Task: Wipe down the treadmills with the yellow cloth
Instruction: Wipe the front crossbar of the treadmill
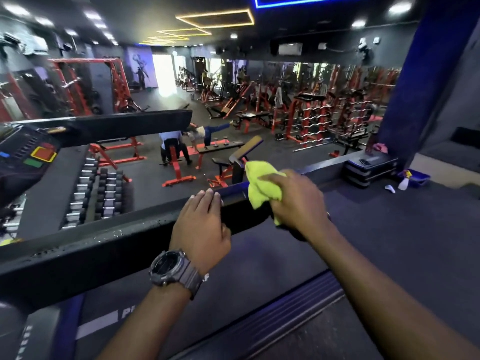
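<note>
Gym behind, handrail (104, 245) slants upward rightward; left hand (202, 227) rests flat, right hand (296, 201) grasps yellow cloth (259, 185).

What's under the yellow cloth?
The yellow cloth lies on the black treadmill handrail, gripped by the right hand. The rail beneath it is covered.

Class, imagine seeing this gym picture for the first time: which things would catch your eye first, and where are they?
The yellow cloth, bunched in the right hand on the black treadmill rail at centre. Beside it the left hand rests on the rail, a grey watch on its wrist. Beyond stand red weight machines.
</note>
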